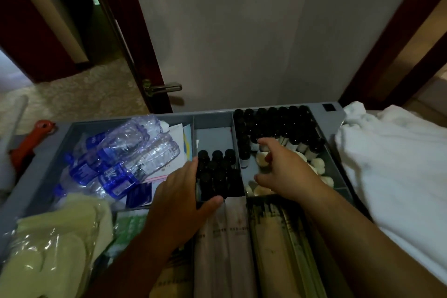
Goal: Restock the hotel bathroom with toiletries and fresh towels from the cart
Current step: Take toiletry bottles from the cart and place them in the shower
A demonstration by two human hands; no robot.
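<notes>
The grey cart tray (212, 118) is split into compartments. In its middle compartment stand several small black-capped bottles (217, 172). My left hand (179, 198) spans their near end, with fingers along the left side and the thumb under the front edge. More black-capped bottles (278, 123) fill the right compartment, with round white soaps (316, 163) beside them. My right hand (287, 172) hovers over that compartment with the index finger stretched toward the bottles and nothing in it. Folded white towels (391, 164) lie to the right of the tray.
Shrink-wrapped water bottles (125, 155) fill the left compartment over paper cards. Long wrapped packets (232, 237) lie in the near compartments. Pale green items in plastic (55, 249) sit at the near left, and a red tool (31, 143) at the far left. A door with a lever handle (164, 88) stands open behind the cart.
</notes>
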